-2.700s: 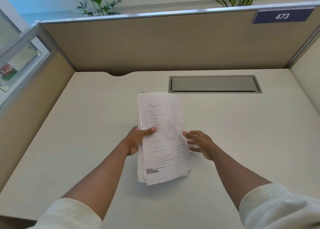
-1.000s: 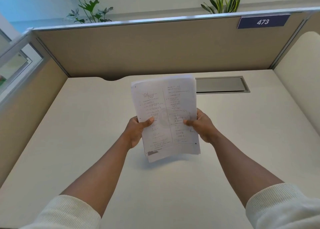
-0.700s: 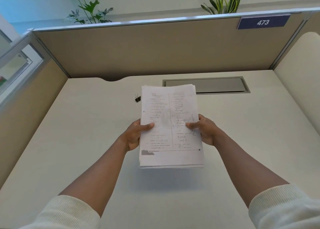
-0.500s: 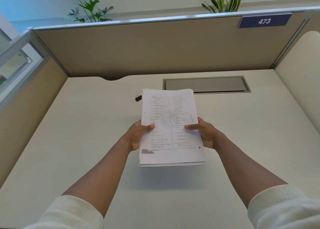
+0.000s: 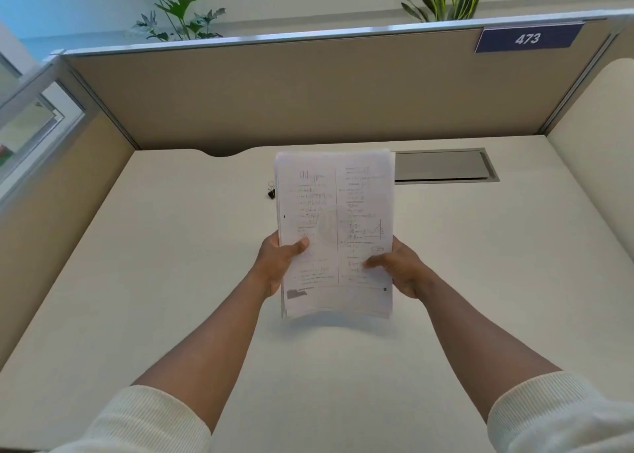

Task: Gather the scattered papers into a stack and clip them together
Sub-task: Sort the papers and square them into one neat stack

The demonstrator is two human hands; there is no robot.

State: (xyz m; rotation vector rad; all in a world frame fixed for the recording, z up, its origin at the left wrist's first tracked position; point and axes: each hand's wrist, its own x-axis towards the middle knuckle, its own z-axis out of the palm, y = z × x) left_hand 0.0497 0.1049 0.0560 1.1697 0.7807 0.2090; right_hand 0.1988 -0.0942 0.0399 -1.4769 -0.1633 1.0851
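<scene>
1. Above the surface point(image 5: 171, 281), roughly mid-desk, the paper stack point(image 5: 334, 212) is held upright-ish w/ its printed face toward the camera; its bottom edge looks just clear of, or barely meeting, the desktop. Can't tell which.
2. Handling, as a judgement: light, thin sheets, floppy on their own but fairly stiff as a bundle. Smooth faces, so sheets slip against each other easily. Good for squaring, bad if the grip loosens.
3. Edges look nearly flush; a few sheets show slightly offset at the top & left side.
4. Best hold: both long sides, about mid-to-low height, thumbs in front, fingers behind. That leaves the top edge free for the clip.
5. Left hand point(image 5: 274, 267): curled round the left edge, thumb pressed on the front page, fingers hidden behind. It's pinching the stack.
6. Right hand point(image 5: 403, 270): same on the right edge, thumb flat across the front, slightly blurred. Also clamped on the stack.
7. Binder clip point(image 5: 271, 190): small, black, lying on the desk just beside the stack's upper left edge, partly hidden by it. Not yet on the sheets.
8. Clipping will likely need 1 hand freed, so the other must hold the whole bundle tight or the sheets fan out.
</scene>
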